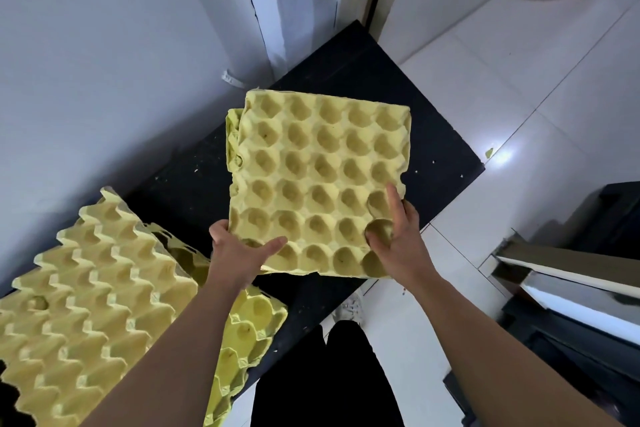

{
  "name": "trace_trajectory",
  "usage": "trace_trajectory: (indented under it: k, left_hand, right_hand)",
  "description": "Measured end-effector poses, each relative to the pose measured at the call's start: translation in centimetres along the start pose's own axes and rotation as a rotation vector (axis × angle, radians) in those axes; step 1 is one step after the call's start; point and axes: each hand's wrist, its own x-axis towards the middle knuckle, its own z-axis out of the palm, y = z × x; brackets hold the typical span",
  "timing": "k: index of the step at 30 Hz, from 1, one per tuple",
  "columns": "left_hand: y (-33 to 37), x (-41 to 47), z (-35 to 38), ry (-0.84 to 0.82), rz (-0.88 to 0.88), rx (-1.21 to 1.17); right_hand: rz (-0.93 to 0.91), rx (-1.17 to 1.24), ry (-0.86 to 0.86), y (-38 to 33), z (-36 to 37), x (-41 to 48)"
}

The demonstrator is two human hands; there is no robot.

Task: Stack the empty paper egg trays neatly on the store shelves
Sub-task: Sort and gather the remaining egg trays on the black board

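My left hand (239, 253) and right hand (398, 243) pinch the top tray (322, 170); I'd square its cups over the lower tray (232, 135) before releasing.

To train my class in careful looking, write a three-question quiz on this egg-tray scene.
1. True or false: only one hand grips the yellow egg tray.
2. The shelf top under it is: A white, B black, C orange.
3. The loose pile of egg trays lies on the person's ____ side.
Key: 1 false, left hand and right hand both grip it; 2 B; 3 left.
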Motion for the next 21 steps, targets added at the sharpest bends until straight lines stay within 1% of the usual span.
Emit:
trace_trajectory:
  k: [5,9,11,16,18,21]
  left_hand:
    - [0.4,-0.4,0.1,0.067,0.085,0.014]
    - [1.8,-1.3,0.1,0.161,0.156,0.11]
    - [2.4,-1.7,-0.2,0.198,0.185,0.132]
    - [3.6,-3.7,-1.4,0.216,0.23,0.071]
    - [4.1,-5.3,-2.5,0.242,0.254,0.046]
    - [4.6,-8.4,-4.7,0.264,0.271,-0.023]
  right_hand:
    - [0.041,0.042,-0.002,0.3,0.2,0.5]
    - [0.095,0.06,0.03,0.1,0.3,0.9]
    - [0.073,0.063,0.07,0.0,0.4,1.0]
    - [0.034,0.082,0.141,-0.8,-0.5,-0.2]
    - [0.008,0.082,0.164,-2.2,-1.3,-1.4]
    - [-0.082,0.086,0.188,-5.4,-2.7,-3.9]
